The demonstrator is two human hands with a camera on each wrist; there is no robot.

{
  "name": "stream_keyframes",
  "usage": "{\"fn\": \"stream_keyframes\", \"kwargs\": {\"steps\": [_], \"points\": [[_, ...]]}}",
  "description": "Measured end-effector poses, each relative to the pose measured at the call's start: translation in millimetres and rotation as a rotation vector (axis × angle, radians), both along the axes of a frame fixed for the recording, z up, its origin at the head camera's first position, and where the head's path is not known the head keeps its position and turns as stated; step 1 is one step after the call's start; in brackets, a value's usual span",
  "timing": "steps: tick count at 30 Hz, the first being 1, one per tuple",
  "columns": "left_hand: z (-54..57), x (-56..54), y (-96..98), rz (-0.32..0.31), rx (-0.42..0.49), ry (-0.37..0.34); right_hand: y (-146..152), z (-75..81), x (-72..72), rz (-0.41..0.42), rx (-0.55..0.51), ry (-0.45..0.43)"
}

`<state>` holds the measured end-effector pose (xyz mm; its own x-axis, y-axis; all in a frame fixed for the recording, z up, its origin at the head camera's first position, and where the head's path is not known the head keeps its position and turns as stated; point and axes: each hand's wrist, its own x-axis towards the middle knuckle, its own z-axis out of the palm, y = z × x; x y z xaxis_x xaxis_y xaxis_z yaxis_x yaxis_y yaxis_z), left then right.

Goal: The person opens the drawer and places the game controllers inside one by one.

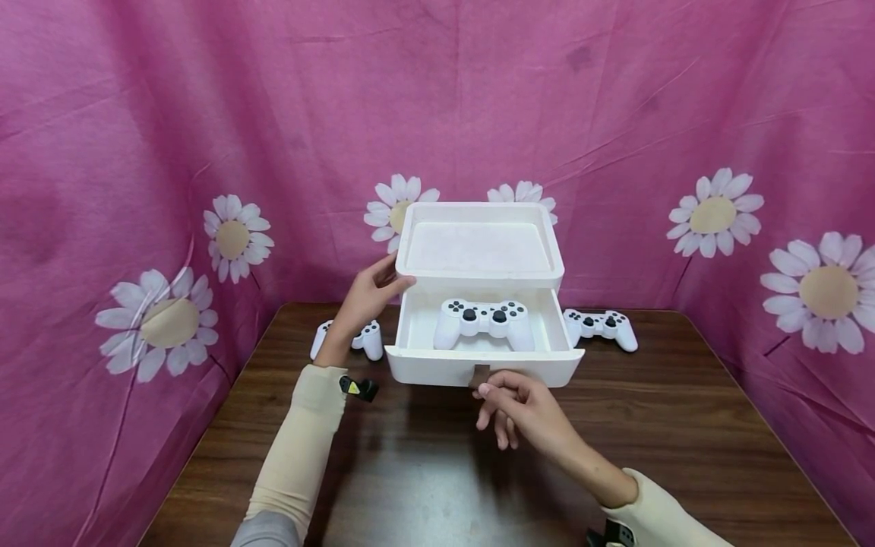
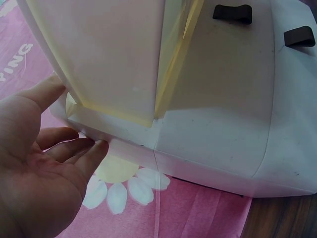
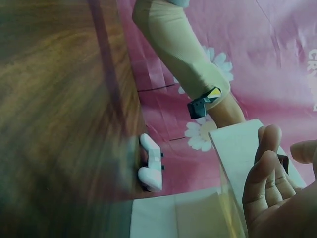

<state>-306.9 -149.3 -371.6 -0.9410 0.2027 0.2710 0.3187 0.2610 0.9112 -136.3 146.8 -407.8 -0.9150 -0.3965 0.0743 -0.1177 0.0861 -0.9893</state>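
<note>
A white drawer box [image 1: 478,209] stands at the back of the table, its drawer [image 1: 437,368] pulled out toward me. Inside the drawer lies a white game controller [image 1: 485,323] with black sticks. My right hand [image 1: 522,410] pinches the brown pull tab [image 1: 481,372] on the drawer front between thumb and index finger; the other fingers hang below. At the box's upper left corner, my left hand [image 1: 369,292] rests its thumb and fingers against the side. The left wrist view shows these fingertips [image 2: 99,146] touching the white side wall, with the palm in view.
Another white controller [image 1: 372,339] lies left of the box, partly behind my left wrist. A third controller [image 1: 601,327] sits to the right. Dark tabs [image 2: 233,14] show on the box in the left wrist view. A pink flowered cloth [image 1: 307,114] hangs around the brown table [image 1: 424,486].
</note>
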Motion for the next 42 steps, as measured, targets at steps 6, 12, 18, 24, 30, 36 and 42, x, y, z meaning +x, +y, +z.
{"fn": "stream_keyframes", "kwargs": {"steps": [6,12,18,24,30,36,42], "points": [[0.7,0.0,-0.5,0.002,0.002,-0.006,-5.1,3.6,-3.2,-0.035,0.057,0.027],[1.2,-0.3,-0.6,-0.001,0.008,-0.007,-12.8,4.6,-5.4,-0.176,0.042,0.006],[2.5,1.0,0.9,-0.006,0.012,-0.020,-16.2,4.1,-3.7,-0.227,0.000,0.065],[5.1,1.8,0.2,0.017,-0.006,-0.027,-17.5,8.9,-7.2,-0.239,-0.027,0.098],[7.2,1.3,0.1,-0.019,0.036,-0.053,-18.1,12.6,-18.9,-0.257,-0.018,0.086],[10.8,-0.6,0.7,-0.077,0.090,-0.063,-19.6,12.7,-37.4,-0.271,-0.012,0.088],[11.3,0.2,0.0,-0.069,0.080,-0.075,-21.5,13.2,-54.8,-0.290,-0.012,0.081]]}}
